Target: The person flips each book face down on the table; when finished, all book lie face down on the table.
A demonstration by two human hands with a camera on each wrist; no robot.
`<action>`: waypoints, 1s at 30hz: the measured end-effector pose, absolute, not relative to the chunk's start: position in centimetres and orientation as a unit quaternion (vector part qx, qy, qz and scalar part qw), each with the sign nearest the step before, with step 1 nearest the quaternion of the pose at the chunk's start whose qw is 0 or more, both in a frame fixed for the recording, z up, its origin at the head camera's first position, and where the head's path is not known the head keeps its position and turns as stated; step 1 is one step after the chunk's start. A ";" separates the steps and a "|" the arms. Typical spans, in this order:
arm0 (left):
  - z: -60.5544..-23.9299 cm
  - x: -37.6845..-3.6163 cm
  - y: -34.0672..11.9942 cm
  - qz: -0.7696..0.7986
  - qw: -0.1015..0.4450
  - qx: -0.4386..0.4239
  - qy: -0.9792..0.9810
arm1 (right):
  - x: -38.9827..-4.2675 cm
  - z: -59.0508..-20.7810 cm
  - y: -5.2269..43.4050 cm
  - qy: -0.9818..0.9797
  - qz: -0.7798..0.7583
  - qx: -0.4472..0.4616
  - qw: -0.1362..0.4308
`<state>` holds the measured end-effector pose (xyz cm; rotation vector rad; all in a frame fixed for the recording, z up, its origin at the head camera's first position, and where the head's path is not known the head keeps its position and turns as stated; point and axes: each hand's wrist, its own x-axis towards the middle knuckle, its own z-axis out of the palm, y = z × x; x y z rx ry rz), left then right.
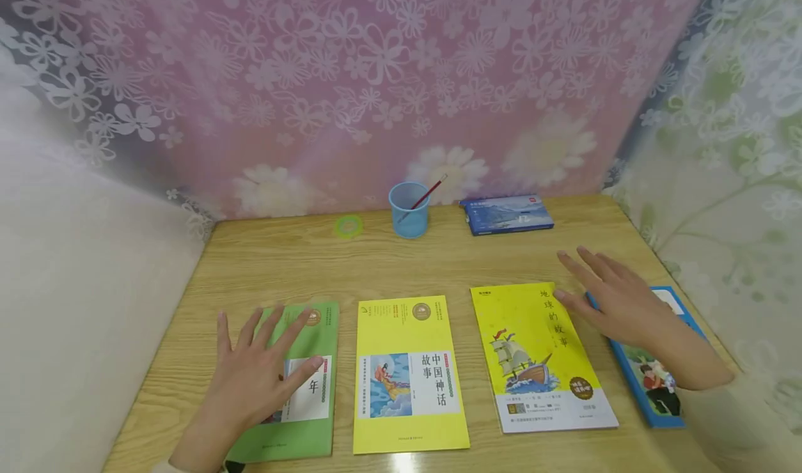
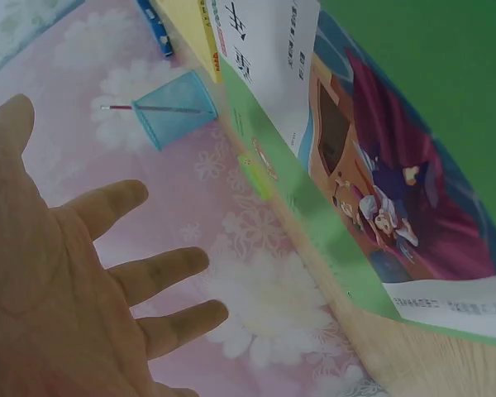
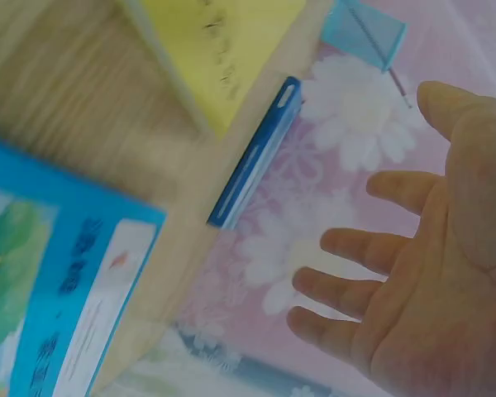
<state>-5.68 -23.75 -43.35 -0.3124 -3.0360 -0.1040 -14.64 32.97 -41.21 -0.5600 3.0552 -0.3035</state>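
My left hand (image 1: 257,368) is spread above the green book (image 1: 307,431) at the left, covering part of its cover. With its fingers apart, my right hand (image 1: 626,306) hovers over the blue-bordered book (image 1: 651,389) at the far right. Between them lie a yellow book (image 1: 407,327) with a white title panel and another yellow book (image 1: 526,334) with a sailing ship on it. In the left wrist view, the green book (image 2: 455,66) is apart from my outstretched fingers. The right wrist view shows the blue book (image 3: 91,207) and nothing in my palm.
Toward the back stands a blue mesh pen cup (image 1: 410,215) with a red pencil (image 1: 431,190) leaning in it. A green tape roll (image 1: 348,226) is left of it, a flat blue box (image 1: 510,215) right. Flowered cloth (image 1: 376,76) hangs behind the wooden table (image 1: 301,257).
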 end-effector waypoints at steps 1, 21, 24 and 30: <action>-43.3 -5.6 -23.8 -0.035 0.043 -0.101 -0.993 | -14.9 -41.1 32.6 0.978 -0.095 -0.184 0.011; -42.2 -3.3 -26.1 -0.071 -0.025 0.000 -0.997 | -19.8 -40.9 24.3 0.928 -0.253 -0.256 0.096; -42.4 -3.0 -26.8 -0.059 -0.020 0.008 -0.998 | -20.6 -41.1 22.8 0.919 -0.272 -0.266 0.102; -43.0 -2.2 -27.9 -0.071 -0.041 0.042 -0.996 | -21.9 -41.3 19.0 0.897 -0.317 -0.285 0.116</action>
